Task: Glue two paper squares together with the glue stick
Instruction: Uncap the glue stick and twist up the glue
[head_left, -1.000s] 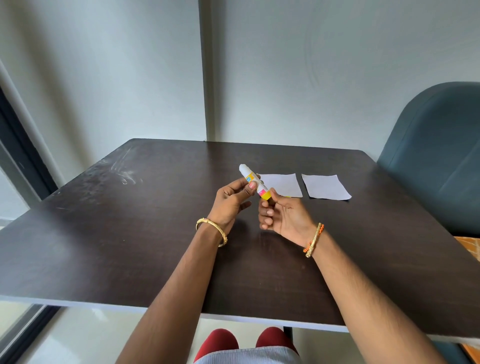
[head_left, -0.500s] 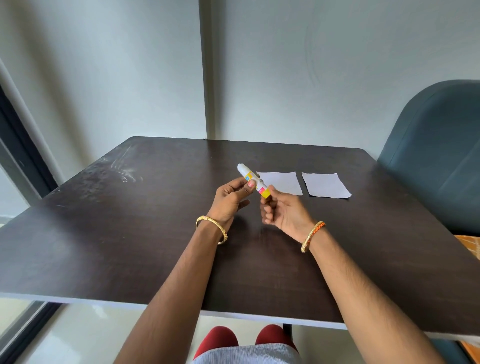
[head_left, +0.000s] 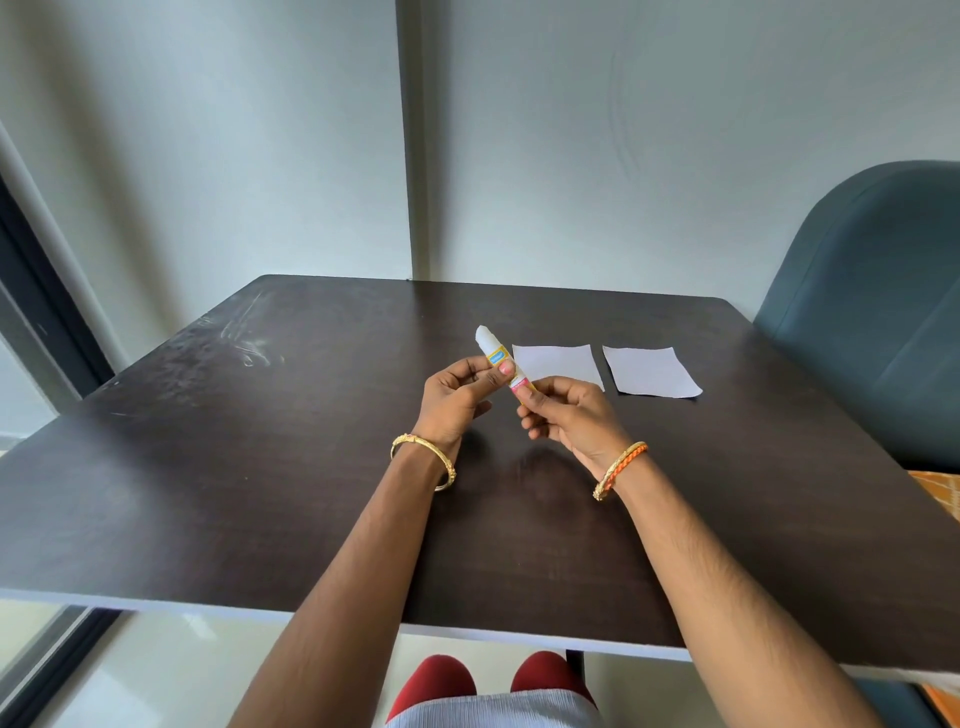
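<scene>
A white glue stick (head_left: 493, 351) with a yellow, blue and pink label is held tilted above the dark table (head_left: 260, 467), its white capped end pointing up and left. My left hand (head_left: 457, 400) grips its middle between thumb and fingers. My right hand (head_left: 569, 415) pinches its lower end. Two white paper squares lie flat side by side just beyond my hands: the left square (head_left: 558, 361), partly hidden by my right hand, and the right square (head_left: 649, 371).
A teal upholstered chair (head_left: 878, 312) stands at the table's right side. A grey wall rises behind the table, and a dark window frame (head_left: 47, 312) runs along the left. My red-clad knees (head_left: 441, 680) show below the table's near edge.
Both hands stay on the glue stick. My right hand has turned slightly at the stick's lower end, and the pair of hands has shifted a little upward in view.
</scene>
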